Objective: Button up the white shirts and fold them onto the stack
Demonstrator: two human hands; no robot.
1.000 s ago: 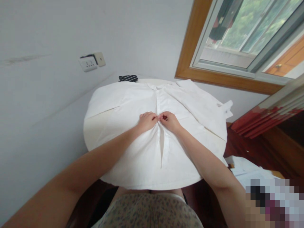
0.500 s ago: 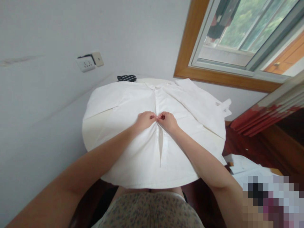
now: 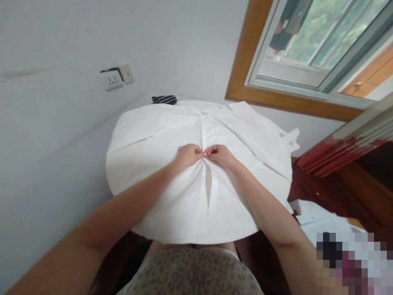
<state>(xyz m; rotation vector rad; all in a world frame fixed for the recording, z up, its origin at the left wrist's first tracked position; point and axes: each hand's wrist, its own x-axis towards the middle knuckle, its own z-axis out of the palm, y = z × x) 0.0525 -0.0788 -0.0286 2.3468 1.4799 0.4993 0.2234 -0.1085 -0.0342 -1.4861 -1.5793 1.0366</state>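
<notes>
A white shirt (image 3: 172,131) lies spread front up over a round white table (image 3: 115,174), its collar at the far side. Halfway down the front placket, my left hand (image 3: 190,155) pinches the cloth edge from the left. My right hand (image 3: 219,155) pinches the placket from the right, fingertips almost meeting those of the left. Whatever small part sits between the fingertips is too tiny to make out. Below the hands the shirt front gapes in a narrow slit, and folds fan out from the pinched spot.
A dark striped cloth item (image 3: 164,100) rests at the table's far edge by the wall. A wall socket (image 3: 111,79) is at left, a wood-framed window (image 3: 236,88) at right. Papers (image 3: 322,219) lie low at right, near a red and white curtain (image 3: 325,153).
My right hand has shifted slightly to the right, its fingertips a little more apart from the left ones. Both hands still pinch the shirt's placket.
</notes>
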